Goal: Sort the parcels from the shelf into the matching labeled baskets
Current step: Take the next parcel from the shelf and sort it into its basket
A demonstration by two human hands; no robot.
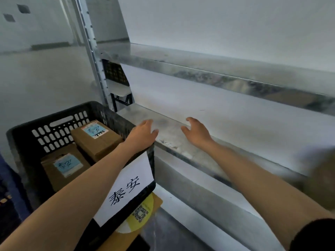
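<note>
A black plastic basket (23, 140) stands at the lower left, with a white paper label (126, 189) bearing handwritten characters on its front wall. Inside lie two brown cardboard parcels, one at the back (97, 142) and one nearer me (63, 169), each with a blue-and-white sticker on top. My left hand (144, 134) reaches over the basket's right corner, fingers apart, holding nothing. My right hand (196, 132) hovers open over the bare metal shelf (172, 142), about a hand's width to the right of my left hand. No parcel shows on this part of the shelf.
An upper metal shelf (208, 71) runs diagonally above the hands. A perforated steel upright (92, 51) rises behind the basket. A blurred brown shape (320, 180) sits at the right edge. A yellow item with a QR code (140, 214) lies under the basket.
</note>
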